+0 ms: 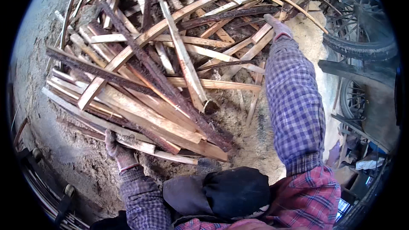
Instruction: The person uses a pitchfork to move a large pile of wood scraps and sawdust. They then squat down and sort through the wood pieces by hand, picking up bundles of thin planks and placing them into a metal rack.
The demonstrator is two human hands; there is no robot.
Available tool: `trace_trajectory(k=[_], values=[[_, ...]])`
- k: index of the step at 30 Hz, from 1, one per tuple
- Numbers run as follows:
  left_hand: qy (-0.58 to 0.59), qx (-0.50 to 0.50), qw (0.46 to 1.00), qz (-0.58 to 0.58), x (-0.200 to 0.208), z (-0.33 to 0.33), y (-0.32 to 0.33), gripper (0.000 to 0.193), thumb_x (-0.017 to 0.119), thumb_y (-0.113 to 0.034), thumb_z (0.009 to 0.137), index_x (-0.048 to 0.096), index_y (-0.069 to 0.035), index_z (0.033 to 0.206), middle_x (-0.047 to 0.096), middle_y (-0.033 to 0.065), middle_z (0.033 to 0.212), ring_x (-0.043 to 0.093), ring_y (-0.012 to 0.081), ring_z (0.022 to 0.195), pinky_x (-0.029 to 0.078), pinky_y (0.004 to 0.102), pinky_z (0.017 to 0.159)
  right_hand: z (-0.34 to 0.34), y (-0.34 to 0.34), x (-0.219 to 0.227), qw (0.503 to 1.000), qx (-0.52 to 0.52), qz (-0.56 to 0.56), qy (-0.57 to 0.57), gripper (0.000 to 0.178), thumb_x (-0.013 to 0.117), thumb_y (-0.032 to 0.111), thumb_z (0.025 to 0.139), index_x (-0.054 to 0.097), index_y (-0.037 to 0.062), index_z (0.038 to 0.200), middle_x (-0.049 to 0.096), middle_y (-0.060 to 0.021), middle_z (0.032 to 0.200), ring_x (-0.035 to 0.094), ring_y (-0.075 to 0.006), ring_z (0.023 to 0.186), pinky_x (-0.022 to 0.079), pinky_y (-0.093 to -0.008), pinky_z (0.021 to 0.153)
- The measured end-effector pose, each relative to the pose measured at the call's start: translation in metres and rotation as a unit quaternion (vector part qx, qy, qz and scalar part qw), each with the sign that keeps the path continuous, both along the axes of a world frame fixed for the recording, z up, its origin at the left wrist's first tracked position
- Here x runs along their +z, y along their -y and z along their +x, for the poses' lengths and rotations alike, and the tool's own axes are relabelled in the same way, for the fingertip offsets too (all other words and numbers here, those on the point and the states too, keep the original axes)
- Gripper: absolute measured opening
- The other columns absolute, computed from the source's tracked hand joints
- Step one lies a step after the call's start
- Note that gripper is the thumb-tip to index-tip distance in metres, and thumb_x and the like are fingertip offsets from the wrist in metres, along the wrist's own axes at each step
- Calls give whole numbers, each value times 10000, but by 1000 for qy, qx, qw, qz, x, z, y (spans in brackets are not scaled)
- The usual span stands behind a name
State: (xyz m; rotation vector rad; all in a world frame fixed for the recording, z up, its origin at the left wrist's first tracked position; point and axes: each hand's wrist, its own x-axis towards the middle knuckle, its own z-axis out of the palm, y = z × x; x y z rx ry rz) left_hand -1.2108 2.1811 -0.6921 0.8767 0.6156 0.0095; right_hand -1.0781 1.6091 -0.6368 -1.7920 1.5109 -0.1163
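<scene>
A loose pile of rough wooden strips point(149, 119), some still edged with dark bark, lies criss-crossed on the ground before me. My left hand point(113, 147), in a dirty work glove, is at the near edge of the bundle on the left. Its thumb is up against a greyish wood strip point(89, 113), and the other fingers are partly hidden under the wood. My right arm reaches far forward. At the right side of the pile, my gloved right hand point(279, 27) has its fingers stretched out beside the ends of a dark bark-edged strip point(238, 13) and a pale strip point(261, 34).
Sawdust-covered ground point(85, 166) surrounds the pile. On the right stand a spoked wheel with a black tyre point(362, 47) and a flat grey board point(379, 115). Dark metal framework point(47, 187) runs along the lower left. More strips are heaped at the far side.
</scene>
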Motion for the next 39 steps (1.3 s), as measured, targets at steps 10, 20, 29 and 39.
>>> trace_trajectory(k=[10, 20, 29, 39], values=[[-11, -15, 1000, -23, -9, 4, -2, 436, 563, -300, 802, 515, -19, 1132, 570, 123, 1074, 554, 268, 948, 449, 412, 860, -90, 28, -10, 999, -1, 24, -30, 522, 719, 284, 691, 546, -45, 1057, 591, -141, 970, 546, -215, 892, 432, -326, 804], [0, 13, 1000, 4, -8, -7, -11, 487, 562, -275, 791, 465, -3, 1183, 538, 147, 1129, 531, 281, 1004, 424, 419, 897, -56, -86, 7, 981, 94, -23, -167, 1077, 667, 593, 612, 102, 49, 1351, 342, -218, 1299, 417, -319, 1151, 356, -371, 949], [-32, 56, 997, -44, -11, 7, -2, 386, 527, -249, 803, 545, -31, 1121, 558, 118, 1119, 525, 260, 1016, 402, 417, 918, -98, -65, -5, 996, 80, -39, 26, 871, 750, 300, 586, 330, -33, 1273, 433, -228, 1252, 472, -303, 1120, 352, -331, 956], [-3, -4, 998, -59, -14, 5, -5, 407, 513, -290, 821, 530, -37, 1139, 540, 112, 1143, 514, 247, 1018, 390, 397, 924, -284, -95, 75, 985, 27, 166, -36, 761, 622, -32, 671, 265, 35, 1339, 442, -189, 1251, 465, -310, 1105, 349, -428, 984]])
